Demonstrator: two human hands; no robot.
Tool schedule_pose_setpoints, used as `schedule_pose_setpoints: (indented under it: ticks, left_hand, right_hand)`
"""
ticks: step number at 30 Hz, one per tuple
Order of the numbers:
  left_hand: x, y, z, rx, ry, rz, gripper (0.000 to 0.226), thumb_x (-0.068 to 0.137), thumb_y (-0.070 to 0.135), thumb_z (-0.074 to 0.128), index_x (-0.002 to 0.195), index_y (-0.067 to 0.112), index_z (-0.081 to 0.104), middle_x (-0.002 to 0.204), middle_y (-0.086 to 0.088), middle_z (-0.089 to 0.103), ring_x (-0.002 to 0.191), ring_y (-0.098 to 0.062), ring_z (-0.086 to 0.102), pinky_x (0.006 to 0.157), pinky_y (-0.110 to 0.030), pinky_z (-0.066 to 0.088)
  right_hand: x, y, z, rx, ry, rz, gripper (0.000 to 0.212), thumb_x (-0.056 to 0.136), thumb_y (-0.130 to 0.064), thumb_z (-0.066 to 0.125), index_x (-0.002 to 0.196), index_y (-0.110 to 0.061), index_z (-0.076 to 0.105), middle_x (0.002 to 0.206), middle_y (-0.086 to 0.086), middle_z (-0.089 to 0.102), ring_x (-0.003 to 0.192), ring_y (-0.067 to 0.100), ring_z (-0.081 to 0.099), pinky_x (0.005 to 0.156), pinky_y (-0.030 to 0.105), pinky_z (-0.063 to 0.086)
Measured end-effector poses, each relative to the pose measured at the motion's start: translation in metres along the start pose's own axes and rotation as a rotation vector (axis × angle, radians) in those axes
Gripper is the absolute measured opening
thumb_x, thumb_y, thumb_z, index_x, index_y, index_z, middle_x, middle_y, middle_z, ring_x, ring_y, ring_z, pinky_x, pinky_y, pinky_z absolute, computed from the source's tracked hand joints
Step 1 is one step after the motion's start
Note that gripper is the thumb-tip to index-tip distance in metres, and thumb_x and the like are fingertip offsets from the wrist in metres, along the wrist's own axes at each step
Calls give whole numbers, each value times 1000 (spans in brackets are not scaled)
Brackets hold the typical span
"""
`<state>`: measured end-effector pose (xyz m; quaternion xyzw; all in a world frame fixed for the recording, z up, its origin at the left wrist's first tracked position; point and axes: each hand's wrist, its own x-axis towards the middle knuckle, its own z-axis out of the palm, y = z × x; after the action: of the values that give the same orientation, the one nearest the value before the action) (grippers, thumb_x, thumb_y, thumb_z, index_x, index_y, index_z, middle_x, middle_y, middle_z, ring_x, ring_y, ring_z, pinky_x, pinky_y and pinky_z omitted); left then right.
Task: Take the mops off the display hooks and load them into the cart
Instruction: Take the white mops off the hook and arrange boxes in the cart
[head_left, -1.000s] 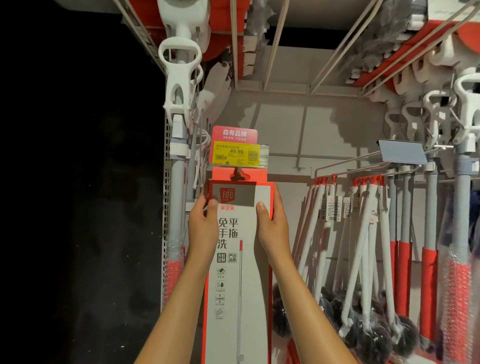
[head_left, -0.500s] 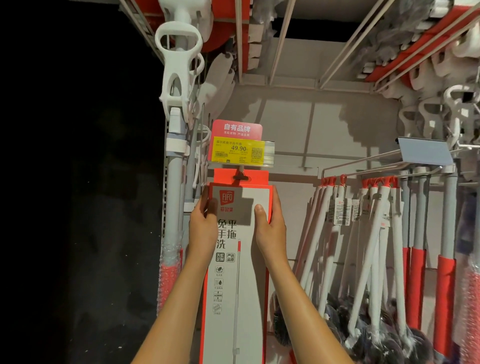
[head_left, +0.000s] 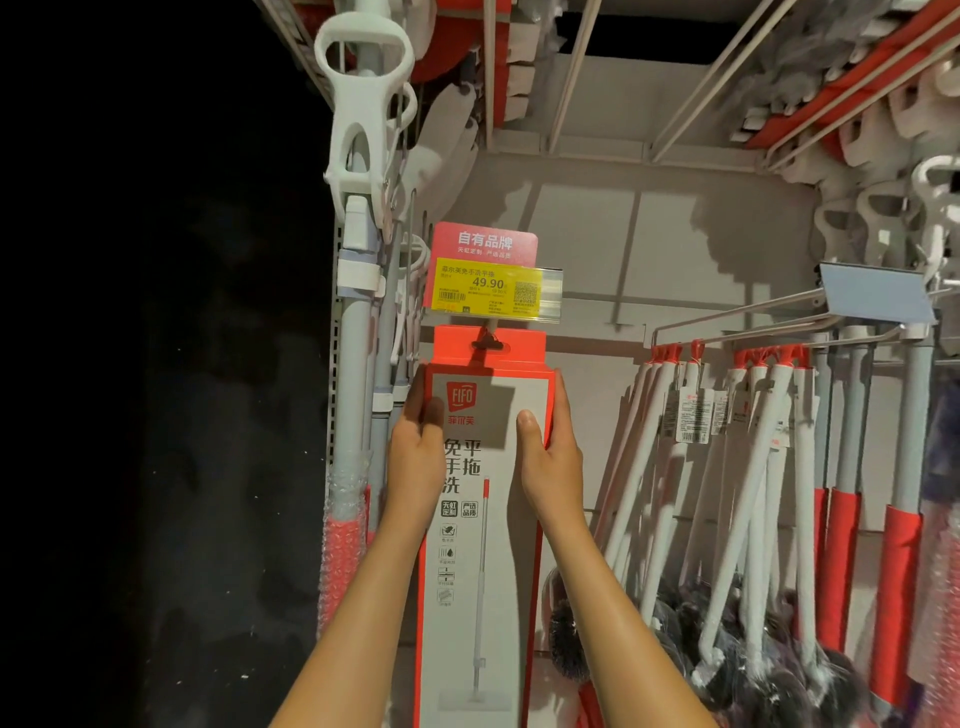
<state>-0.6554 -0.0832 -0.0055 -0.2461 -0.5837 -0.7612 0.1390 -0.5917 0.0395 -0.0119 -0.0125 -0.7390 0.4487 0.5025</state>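
Firmly, both hands (head_left: 415, 457) (head_left: 553, 462) grip mop box (head_left: 483, 545) (hooked).

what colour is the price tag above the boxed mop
Yellow, beneath a red header card; the price tag shows best in the head view.

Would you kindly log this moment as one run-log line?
step: unhooking mop box | left hand: grips box left edge | right hand: grips right edge | mop box: on hook | cart: not in view

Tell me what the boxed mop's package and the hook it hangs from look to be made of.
Mop box: looks like printed cardboard, matte grey and red, with crisp folded edges and a punched hang tab; both hands grip it. Hook: mostly hidden behind the tab; the neighbouring hooks look like pale painted metal wire.
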Motion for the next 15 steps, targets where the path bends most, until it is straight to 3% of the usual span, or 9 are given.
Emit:
schedule_pose_setpoints:
  ticks: [2,4,5,7,9,11,13,15]
  left_hand:
    - [-1,-1,0,27,7,9,24,108,21,41,116,37,56,86,18,65,77,-3,62,62,-21,54]
    - [-1,-2,0,74,8,25,26,109,24,40,125,43,50,93,22,62,84,2,62,64,-14,53]
    - [0,-2,0,88,8,28,25,109,25,40,125,42,48,94,20,62,87,0,62,69,-17,55]
    - [0,-6,-2,144,6,25,12,108,25,42,111,30,53,91,8,64,89,-18,66,78,-36,58]
    - [-3,-12,-4,227,-1,25,10,106,23,45,101,18,52,92,-6,66,91,-32,68,77,-47,56]
    - [-10,-23,-7,294,-33,87,6,104,20,47,108,16,50,103,-9,68,93,-29,68,79,-50,57]
    - [-18,-36,-12,356,-65,148,26,104,26,49,130,21,46,122,-6,65,106,-22,66,86,-48,59]
    - [-29,-45,-16,369,-92,149,52,104,27,50,150,41,30,141,-4,55,121,-18,61,92,-42,58]
  right_hand:
    - [-2,-1,0,4,-13,-4,55,106,-31,45,154,-43,20,149,-28,39,130,-5,43,108,25,39]
    - [-5,-1,2,-2,-21,-1,57,106,-33,44,156,-41,16,153,-27,33,135,-3,39,112,30,38]
    - [-5,0,3,-10,-19,1,59,104,-38,42,157,-40,15,157,-20,34,138,3,41,113,32,39]
    - [-7,1,4,-24,-23,3,65,99,-44,39,158,-39,13,158,-10,38,139,12,45,112,34,41]
    - [-10,2,3,-61,-34,-3,67,98,-44,40,156,-46,8,158,-7,39,139,16,45,112,40,42]
    - [-17,3,-1,-104,-40,-17,72,96,-36,47,151,-55,4,160,-9,36,141,17,44,113,42,42]
    - [-25,7,-5,-141,-46,-34,82,97,-22,55,153,-54,5,159,-11,35,140,14,44,112,36,42]
    - [-36,12,-7,-189,-57,-27,86,96,-13,59,157,-45,8,158,-10,36,138,9,42,108,23,39]
